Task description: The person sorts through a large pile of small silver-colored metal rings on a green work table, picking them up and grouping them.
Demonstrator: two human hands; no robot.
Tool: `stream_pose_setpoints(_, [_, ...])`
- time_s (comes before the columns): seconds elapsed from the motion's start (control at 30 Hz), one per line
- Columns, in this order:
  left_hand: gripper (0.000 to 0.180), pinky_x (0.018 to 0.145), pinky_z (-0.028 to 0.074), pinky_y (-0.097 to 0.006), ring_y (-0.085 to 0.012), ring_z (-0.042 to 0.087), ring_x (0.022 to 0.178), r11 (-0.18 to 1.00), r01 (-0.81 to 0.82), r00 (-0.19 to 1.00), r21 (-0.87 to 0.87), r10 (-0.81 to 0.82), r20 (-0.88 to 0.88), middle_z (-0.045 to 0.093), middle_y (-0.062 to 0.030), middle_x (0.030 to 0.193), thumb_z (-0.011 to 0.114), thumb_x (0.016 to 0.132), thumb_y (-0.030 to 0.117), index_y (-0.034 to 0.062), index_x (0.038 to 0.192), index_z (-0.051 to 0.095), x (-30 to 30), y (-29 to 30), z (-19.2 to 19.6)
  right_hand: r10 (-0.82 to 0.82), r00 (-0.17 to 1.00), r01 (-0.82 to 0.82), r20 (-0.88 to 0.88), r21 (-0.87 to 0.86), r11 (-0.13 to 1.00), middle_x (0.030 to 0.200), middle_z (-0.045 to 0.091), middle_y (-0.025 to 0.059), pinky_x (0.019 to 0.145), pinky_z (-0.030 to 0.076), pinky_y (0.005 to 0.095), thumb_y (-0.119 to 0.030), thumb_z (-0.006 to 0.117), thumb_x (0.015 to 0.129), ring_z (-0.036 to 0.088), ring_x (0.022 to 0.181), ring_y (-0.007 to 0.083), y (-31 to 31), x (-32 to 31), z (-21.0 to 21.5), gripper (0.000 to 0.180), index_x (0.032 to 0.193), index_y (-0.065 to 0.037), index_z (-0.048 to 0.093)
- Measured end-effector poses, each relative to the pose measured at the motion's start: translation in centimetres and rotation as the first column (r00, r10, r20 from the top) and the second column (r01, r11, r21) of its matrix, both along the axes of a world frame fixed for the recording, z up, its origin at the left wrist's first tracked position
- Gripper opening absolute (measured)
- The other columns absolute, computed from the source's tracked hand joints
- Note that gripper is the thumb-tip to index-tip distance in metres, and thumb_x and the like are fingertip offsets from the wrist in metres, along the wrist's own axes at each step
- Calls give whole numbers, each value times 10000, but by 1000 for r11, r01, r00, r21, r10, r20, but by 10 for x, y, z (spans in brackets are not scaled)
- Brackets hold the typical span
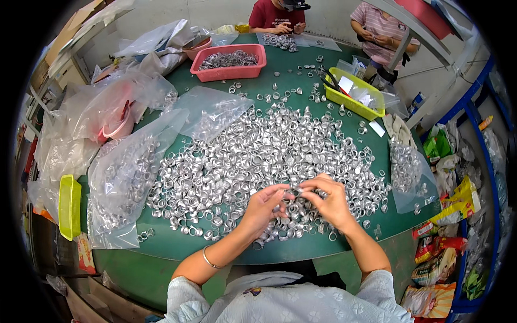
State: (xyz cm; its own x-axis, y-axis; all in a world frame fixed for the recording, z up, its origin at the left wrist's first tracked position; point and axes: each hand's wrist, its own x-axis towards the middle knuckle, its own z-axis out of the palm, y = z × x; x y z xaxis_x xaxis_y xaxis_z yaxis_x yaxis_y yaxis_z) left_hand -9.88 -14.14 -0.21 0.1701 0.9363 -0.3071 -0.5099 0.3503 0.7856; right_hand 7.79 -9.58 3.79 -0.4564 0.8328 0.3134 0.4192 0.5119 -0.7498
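Note:
A wide heap of silver-coloured metal rings [258, 145] spreads over the green table [161, 237]. Over the heap's near side, my left hand [265, 209] and my right hand [329, 202] meet at the fingertips. Between them they pinch one small metal ring [293, 191], partly hidden by the fingers. My left thumb and forefinger close on its left side, and my right fingertips close on it from the right. More rings lie just under both hands.
Clear plastic bags of rings [121, 177] lie left, another bag [406, 167] right. A pink basin [229, 62] of rings and a yellow-green basket [353, 94] stand farther back. Two people [277, 19] handle small things at the far side. A blue shelf [479, 124] with packets stands right.

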Motion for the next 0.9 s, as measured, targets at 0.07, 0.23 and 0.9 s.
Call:
stream_pose_setpoints(0.07, [252,518,436,-225,-83,486,630,999,-38,997,-3,38,64,574,-54,832,471,930,173,14,1118,525,-9,4,-6,4,978,-26,207,105,994,758,629,103,702,444,326,-8,690,687,557,748,254,16,13,-2,129,810,-4,652])
stream_pose_setpoints(0.23, [243,399,315,-211,-111,416,505,998,5,958,-57,11,286,495,-47,688,396,957,238,30,894,504,-24,7,-13,-134,968,91,211,204,975,846,602,144,735,460,370,-123,654,766,578,833,317,69,-10,-3,176,891,-1,632])
stream_pose_setpoints(0.9, [296,358,321,-201,-70,389,437,997,-58,994,55,52,99,464,-20,632,391,965,196,-30,1085,540,-26,5,-24,288,831,-418,477,193,888,1157,490,115,924,345,399,-221,701,715,447,1129,301,56,-27,-35,348,986,-40,580])
